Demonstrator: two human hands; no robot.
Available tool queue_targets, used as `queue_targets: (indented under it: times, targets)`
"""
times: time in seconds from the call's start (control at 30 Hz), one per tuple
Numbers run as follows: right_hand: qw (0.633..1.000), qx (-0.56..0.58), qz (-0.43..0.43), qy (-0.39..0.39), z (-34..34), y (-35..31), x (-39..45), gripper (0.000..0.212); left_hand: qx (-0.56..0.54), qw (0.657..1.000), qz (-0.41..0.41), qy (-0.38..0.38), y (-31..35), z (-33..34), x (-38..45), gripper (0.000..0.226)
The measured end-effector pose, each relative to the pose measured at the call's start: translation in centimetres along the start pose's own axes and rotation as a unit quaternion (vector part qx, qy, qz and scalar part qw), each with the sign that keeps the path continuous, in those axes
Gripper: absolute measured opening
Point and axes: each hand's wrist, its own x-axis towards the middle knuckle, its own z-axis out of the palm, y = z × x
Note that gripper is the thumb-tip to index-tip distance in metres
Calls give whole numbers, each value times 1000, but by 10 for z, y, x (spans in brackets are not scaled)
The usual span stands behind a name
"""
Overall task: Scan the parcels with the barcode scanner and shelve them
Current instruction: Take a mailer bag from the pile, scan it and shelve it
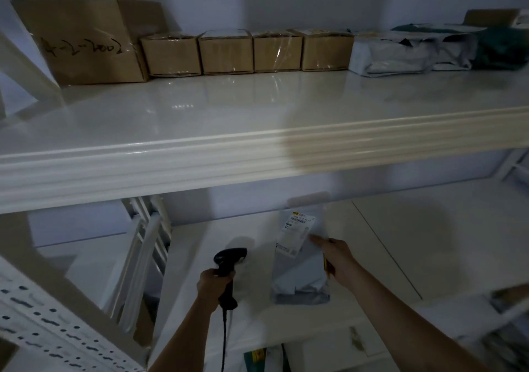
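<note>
My left hand (214,281) grips the handle of a black corded barcode scanner (229,260), whose head points up and to the right. My right hand (336,255) holds a grey plastic mailer parcel (297,268) by its right edge, upright over the lower shelf (386,237). A white shipping label with a barcode (296,229) faces me on the parcel's upper part. The scanner sits just left of the parcel, apart from it.
The upper shelf (229,108) carries a large brown carton (86,42) at the back left, a row of several small taped boxes (226,52), and grey and dark green mailer bags (400,52) to the right. A perforated white upright (57,328) stands at the lower left.
</note>
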Motion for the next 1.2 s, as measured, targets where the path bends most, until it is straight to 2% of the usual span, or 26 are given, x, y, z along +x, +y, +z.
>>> queue_targets:
  times: [0.13, 0.23, 0.27, 0.4, 0.47, 0.53, 0.63, 0.7, 0.8, 0.9, 0.97, 1.03, 1.07, 1.13, 1.2]
  targets:
    - [999, 34, 27, 23, -24, 7, -17, 45, 65, 997, 21, 33, -7, -1, 2, 33]
    - [996, 58, 53, 36, -42, 20, -27, 87, 128, 989, 22, 66, -12, 4, 6, 39]
    - [996, 63, 53, 42, -49, 25, -29, 91, 144, 986, 26, 83, -14, 9, 5, 41]
    - [994, 64, 47, 72, -70, 28, -55, 66, 234, 942, 118, 209, -7, 29, -23, 62]
    - [993, 80, 36, 73, -87, 25, -69, 62, 249, 928, 222, 167, 22, 41, -51, 56]
    - [992, 111, 23, 49, -107, 17, -82, 52, 255, 891, 372, 46, 50, 67, -85, 64]
    - [990, 122, 48, 41, -146, -3, -104, 40, 243, 783, 557, -129, 79, 119, -142, 89]
    - [991, 90, 71, 64, -183, -16, -120, 41, 193, 727, 631, -192, 95, 153, -182, 79]
    - [988, 35, 105, 106, -247, -23, -141, 52, 138, 683, 688, -205, 120, 198, -240, 50]
    - [986, 73, 65, 135, -320, -39, -175, 44, 112, 684, 697, -186, 154, 250, -298, 47]
    - [984, 52, -6, 168, -366, -58, -202, 41, 97, 708, 675, -184, 182, 283, -332, 43]
    - [966, -27, -101, 236, -406, -79, -230, 40, 92, 736, 646, -182, 212, 312, -363, 44]
    - [961, -58, -150, 224, -423, -89, -244, 42, 93, 736, 646, -178, 226, 325, -378, 45]
    - [947, -173, -219, 157, -450, -103, -274, 58, 102, 717, 669, -167, 254, 351, -407, 45]
    - [899, -319, -266, 142, -472, -111, -291, 81, 107, 692, 696, -158, 280, 374, -434, 45]
